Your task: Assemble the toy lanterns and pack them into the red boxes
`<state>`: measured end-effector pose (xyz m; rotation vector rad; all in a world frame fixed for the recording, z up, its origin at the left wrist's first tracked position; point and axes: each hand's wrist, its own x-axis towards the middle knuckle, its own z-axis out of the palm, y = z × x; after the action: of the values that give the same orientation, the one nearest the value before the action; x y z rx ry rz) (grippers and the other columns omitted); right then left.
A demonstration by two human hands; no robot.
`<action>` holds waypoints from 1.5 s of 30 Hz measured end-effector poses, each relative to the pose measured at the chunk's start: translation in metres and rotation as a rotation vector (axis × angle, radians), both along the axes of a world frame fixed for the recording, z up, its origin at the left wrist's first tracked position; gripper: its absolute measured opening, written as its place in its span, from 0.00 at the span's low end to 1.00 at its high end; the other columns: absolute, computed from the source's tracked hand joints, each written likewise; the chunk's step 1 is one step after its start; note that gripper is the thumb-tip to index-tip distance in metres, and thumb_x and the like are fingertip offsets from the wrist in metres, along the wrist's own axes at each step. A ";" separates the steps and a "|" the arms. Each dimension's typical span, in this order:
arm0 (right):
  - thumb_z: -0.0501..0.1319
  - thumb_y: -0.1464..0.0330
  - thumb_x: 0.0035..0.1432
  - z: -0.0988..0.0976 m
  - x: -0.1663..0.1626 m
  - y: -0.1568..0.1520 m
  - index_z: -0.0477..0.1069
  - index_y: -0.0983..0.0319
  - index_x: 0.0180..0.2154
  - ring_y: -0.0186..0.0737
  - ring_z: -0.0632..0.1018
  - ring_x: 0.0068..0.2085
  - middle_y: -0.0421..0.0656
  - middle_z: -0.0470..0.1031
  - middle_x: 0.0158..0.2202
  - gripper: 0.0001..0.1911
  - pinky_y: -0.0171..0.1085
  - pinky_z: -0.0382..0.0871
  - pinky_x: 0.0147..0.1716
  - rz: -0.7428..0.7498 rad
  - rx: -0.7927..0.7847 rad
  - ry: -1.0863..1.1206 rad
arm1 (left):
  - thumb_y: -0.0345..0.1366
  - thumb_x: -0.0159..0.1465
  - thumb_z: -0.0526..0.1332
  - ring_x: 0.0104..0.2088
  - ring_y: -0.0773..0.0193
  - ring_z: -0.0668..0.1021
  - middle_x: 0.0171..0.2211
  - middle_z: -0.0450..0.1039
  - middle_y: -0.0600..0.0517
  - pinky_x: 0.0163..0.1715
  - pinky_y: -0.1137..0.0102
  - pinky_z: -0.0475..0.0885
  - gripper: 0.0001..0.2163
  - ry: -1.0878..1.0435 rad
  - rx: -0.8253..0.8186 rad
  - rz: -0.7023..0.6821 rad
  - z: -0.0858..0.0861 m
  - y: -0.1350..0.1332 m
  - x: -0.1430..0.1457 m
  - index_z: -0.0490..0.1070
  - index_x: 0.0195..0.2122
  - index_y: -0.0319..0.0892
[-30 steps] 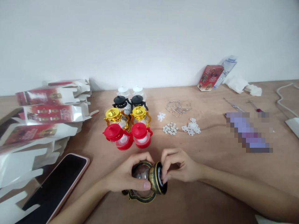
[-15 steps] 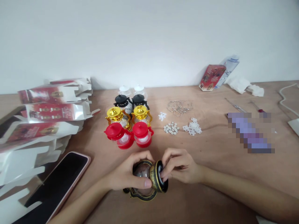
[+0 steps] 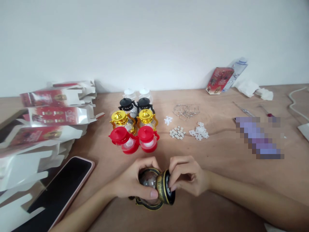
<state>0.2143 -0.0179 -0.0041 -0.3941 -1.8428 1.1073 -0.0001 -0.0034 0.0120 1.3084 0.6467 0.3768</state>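
A small black-and-gold toy lantern (image 3: pixel 154 190) lies on its side just above the wooden table (image 3: pixel 217 167), its base turned to the right. My left hand (image 3: pixel 131 182) is wrapped round its clear globe. My right hand (image 3: pixel 187 175) has its fingertips pinched on the round base of the lantern. What the fingertips press inside the base is hidden.
Behind stand two rows of finished lanterns: red (image 3: pixel 135 140), gold (image 3: pixel 134 119), black (image 3: pixel 135 104) and white (image 3: pixel 136 93). Small white parts (image 3: pixel 199 132), round cells (image 3: pixel 177 132) and wire handles (image 3: pixel 185 110) lie to the right. Flat cartons (image 3: pixel 45 119) are stacked left, beside a phone (image 3: pixel 61 190).
The lantern and both hands have shifted slightly lower and to the right; my right fingers have curled a little tighter on the base.
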 end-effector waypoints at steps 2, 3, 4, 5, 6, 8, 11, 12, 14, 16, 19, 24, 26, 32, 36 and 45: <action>0.62 0.67 0.56 0.000 0.000 -0.001 0.72 0.66 0.27 0.29 0.69 0.26 0.41 0.66 0.26 0.09 0.30 0.65 0.26 -0.004 0.007 -0.024 | 0.49 0.47 0.69 0.25 0.72 0.65 0.25 0.65 0.56 0.23 0.76 0.58 0.22 0.006 0.012 -0.001 0.001 0.000 0.001 0.62 0.30 0.39; 0.62 0.66 0.56 0.000 0.000 -0.001 0.72 0.65 0.27 0.28 0.68 0.26 0.41 0.65 0.26 0.09 0.29 0.65 0.26 -0.007 0.011 -0.035 | 0.49 0.46 0.69 0.25 0.72 0.64 0.25 0.65 0.57 0.23 0.77 0.57 0.22 0.008 0.019 0.000 0.001 0.000 0.001 0.62 0.30 0.39; 0.62 0.66 0.56 0.000 0.000 -0.001 0.72 0.65 0.27 0.28 0.68 0.26 0.41 0.65 0.26 0.10 0.29 0.64 0.25 -0.008 0.013 -0.044 | 0.49 0.46 0.69 0.25 0.72 0.64 0.25 0.65 0.57 0.23 0.77 0.57 0.22 0.008 0.025 0.002 0.001 0.000 0.001 0.62 0.29 0.39; 0.62 0.66 0.57 0.001 0.000 -0.001 0.71 0.65 0.27 0.28 0.67 0.26 0.40 0.65 0.26 0.10 0.29 0.64 0.25 -0.009 0.016 -0.051 | 0.50 0.46 0.69 0.24 0.72 0.64 0.24 0.65 0.57 0.22 0.77 0.57 0.22 0.010 0.028 0.002 0.001 0.000 0.001 0.62 0.29 0.39; 0.61 0.66 0.57 0.001 0.000 -0.001 0.71 0.65 0.27 0.28 0.67 0.26 0.40 0.65 0.27 0.10 0.29 0.64 0.25 -0.007 0.019 -0.060 | 0.50 0.46 0.69 0.24 0.72 0.64 0.24 0.64 0.57 0.22 0.77 0.57 0.23 0.011 0.031 0.003 0.001 0.000 0.001 0.62 0.29 0.39; 0.60 0.65 0.59 0.002 0.000 -0.001 0.71 0.65 0.27 0.29 0.67 0.27 0.41 0.65 0.27 0.12 0.30 0.64 0.26 -0.006 0.025 -0.079 | 0.50 0.46 0.69 0.24 0.72 0.63 0.24 0.64 0.57 0.22 0.76 0.56 0.23 0.019 0.034 0.004 0.000 0.000 0.001 0.62 0.29 0.39; 0.58 0.64 0.60 0.003 -0.001 -0.001 0.70 0.65 0.26 0.29 0.68 0.27 0.41 0.65 0.27 0.13 0.30 0.65 0.26 -0.011 0.029 -0.096 | 0.51 0.46 0.69 0.24 0.72 0.62 0.24 0.63 0.58 0.22 0.76 0.55 0.23 0.028 0.031 -0.004 -0.001 0.000 -0.001 0.61 0.29 0.39; 0.59 0.64 0.60 0.004 -0.001 -0.001 0.70 0.65 0.27 0.29 0.68 0.27 0.41 0.66 0.27 0.13 0.30 0.65 0.27 -0.021 0.030 -0.092 | 0.51 0.47 0.68 0.24 0.72 0.62 0.24 0.62 0.58 0.22 0.76 0.55 0.23 0.029 0.032 -0.006 -0.001 0.000 -0.001 0.61 0.29 0.39; 0.60 0.66 0.58 0.003 -0.001 -0.001 0.71 0.65 0.28 0.29 0.70 0.28 0.42 0.68 0.28 0.10 0.29 0.67 0.28 -0.058 0.042 -0.069 | 0.52 0.47 0.68 0.24 0.72 0.62 0.24 0.61 0.58 0.22 0.76 0.55 0.23 0.031 0.042 -0.004 -0.002 0.001 -0.001 0.61 0.29 0.39; 0.62 0.68 0.57 0.002 -0.002 -0.001 0.72 0.66 0.31 0.29 0.72 0.30 0.43 0.70 0.30 0.06 0.29 0.69 0.30 -0.106 0.066 -0.036 | 0.52 0.48 0.67 0.25 0.72 0.62 0.24 0.61 0.58 0.23 0.76 0.55 0.23 0.024 0.056 0.011 -0.002 0.002 -0.002 0.60 0.30 0.40; 0.62 0.70 0.57 0.000 -0.001 -0.001 0.74 0.66 0.33 0.29 0.73 0.31 0.44 0.70 0.31 0.05 0.29 0.70 0.31 -0.134 0.112 -0.027 | 0.52 0.49 0.67 0.25 0.72 0.62 0.25 0.61 0.58 0.24 0.76 0.55 0.23 0.001 0.066 0.027 -0.003 0.002 -0.002 0.59 0.30 0.40; 0.59 0.69 0.59 -0.001 0.000 -0.001 0.74 0.66 0.30 0.29 0.73 0.30 0.44 0.71 0.30 0.09 0.29 0.70 0.30 -0.119 0.140 -0.032 | 0.52 0.49 0.67 0.26 0.71 0.63 0.25 0.62 0.57 0.24 0.75 0.56 0.23 -0.001 0.042 0.012 -0.003 0.002 -0.002 0.59 0.30 0.40; 0.59 0.68 0.60 0.000 -0.001 -0.001 0.74 0.66 0.29 0.29 0.73 0.30 0.44 0.71 0.30 0.10 0.29 0.70 0.30 -0.116 0.127 -0.027 | 0.53 0.48 0.67 0.25 0.71 0.63 0.25 0.62 0.57 0.24 0.75 0.56 0.23 0.005 0.042 0.012 -0.004 0.002 -0.002 0.59 0.30 0.40; 0.60 0.67 0.58 0.002 -0.003 0.000 0.73 0.65 0.28 0.29 0.73 0.30 0.43 0.71 0.29 0.10 0.28 0.71 0.31 -0.101 0.066 -0.017 | 0.52 0.48 0.67 0.25 0.71 0.63 0.25 0.62 0.57 0.24 0.75 0.56 0.23 0.017 0.049 0.003 -0.003 0.003 -0.002 0.60 0.30 0.40; 0.60 0.69 0.58 0.003 -0.002 0.000 0.72 0.65 0.30 0.29 0.73 0.31 0.43 0.70 0.30 0.07 0.29 0.70 0.32 -0.098 0.063 -0.012 | 0.53 0.49 0.66 0.26 0.70 0.62 0.25 0.60 0.58 0.25 0.75 0.55 0.23 0.026 0.060 0.010 -0.002 0.003 -0.001 0.60 0.30 0.40; 0.56 0.72 0.60 -0.005 -0.006 -0.001 0.64 0.62 0.36 0.31 0.74 0.37 0.43 0.70 0.38 0.01 0.33 0.71 0.35 -0.381 -0.223 0.078 | 0.53 0.53 0.63 0.27 0.70 0.62 0.26 0.60 0.57 0.26 0.74 0.56 0.21 -0.048 0.080 0.150 -0.009 0.009 -0.002 0.58 0.29 0.41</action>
<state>0.2079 -0.0190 -0.0094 -0.7855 -1.4999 1.0448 -0.0016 0.0053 0.0029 1.3262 0.6972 0.5593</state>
